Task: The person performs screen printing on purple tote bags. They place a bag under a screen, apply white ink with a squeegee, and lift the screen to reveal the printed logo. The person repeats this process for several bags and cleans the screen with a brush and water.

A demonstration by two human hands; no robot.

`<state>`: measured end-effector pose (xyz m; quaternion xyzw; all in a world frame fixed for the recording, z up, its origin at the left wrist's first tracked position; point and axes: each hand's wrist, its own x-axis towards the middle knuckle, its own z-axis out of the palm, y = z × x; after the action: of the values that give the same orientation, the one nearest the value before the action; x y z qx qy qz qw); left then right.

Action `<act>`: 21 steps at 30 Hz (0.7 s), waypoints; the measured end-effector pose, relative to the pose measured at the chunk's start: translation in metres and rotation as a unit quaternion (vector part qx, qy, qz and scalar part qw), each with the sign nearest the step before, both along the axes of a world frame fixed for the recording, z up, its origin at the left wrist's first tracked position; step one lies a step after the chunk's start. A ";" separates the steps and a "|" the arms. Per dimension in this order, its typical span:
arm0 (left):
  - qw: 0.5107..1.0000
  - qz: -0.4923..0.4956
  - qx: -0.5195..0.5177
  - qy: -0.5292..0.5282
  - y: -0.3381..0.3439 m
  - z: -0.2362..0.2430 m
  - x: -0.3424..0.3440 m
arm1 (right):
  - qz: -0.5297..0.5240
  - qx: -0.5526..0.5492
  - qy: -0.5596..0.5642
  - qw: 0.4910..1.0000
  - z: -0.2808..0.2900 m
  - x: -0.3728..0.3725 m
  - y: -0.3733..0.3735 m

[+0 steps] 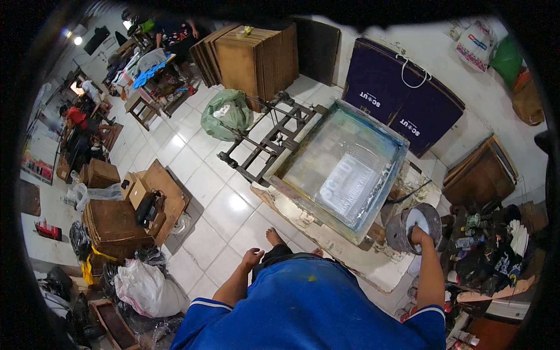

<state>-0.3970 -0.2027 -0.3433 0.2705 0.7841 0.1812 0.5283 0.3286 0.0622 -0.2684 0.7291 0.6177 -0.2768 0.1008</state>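
your right hand (418, 235) grips inside the round grey paint bucket (414, 226) beside the framed printing screen (341, 169) | left hand (252, 257) loose, open at your thigh | spattered worktable (361, 256), white tile floor (216, 192), cardboard stacks (114, 224)

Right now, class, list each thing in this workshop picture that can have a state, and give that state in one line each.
Printing screen frame: lowered flat on the table, pale print area showing.
Paint bucket: open, white paint inside.
Right hand: on the bucket's rim, reaching in.
Left hand: empty, resting by the thigh.
Green plastic bag: full, bunched shut, on the floor.
Cardboard sheets: stacked upright.
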 end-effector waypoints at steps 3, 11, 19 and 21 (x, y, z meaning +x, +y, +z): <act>1.000 -0.004 0.010 -0.010 0.009 0.002 0.004 | 0.042 0.009 -0.032 0.999 0.016 -0.002 0.001; 0.999 -0.029 0.011 0.012 0.023 0.001 0.010 | 0.058 -0.007 -0.022 0.998 0.014 0.005 0.004; 0.995 -0.064 0.048 0.059 0.028 -0.010 -0.004 | 0.077 0.013 0.002 0.997 -0.019 0.018 0.013; 0.996 -0.058 0.041 0.054 0.028 -0.013 -0.008 | 0.075 0.029 -0.035 0.996 0.003 -0.006 0.002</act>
<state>-0.4047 -0.1748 -0.3563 0.3468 0.7863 0.1676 0.4832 0.3227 0.0639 -0.2653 0.6924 0.6746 -0.2247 0.1222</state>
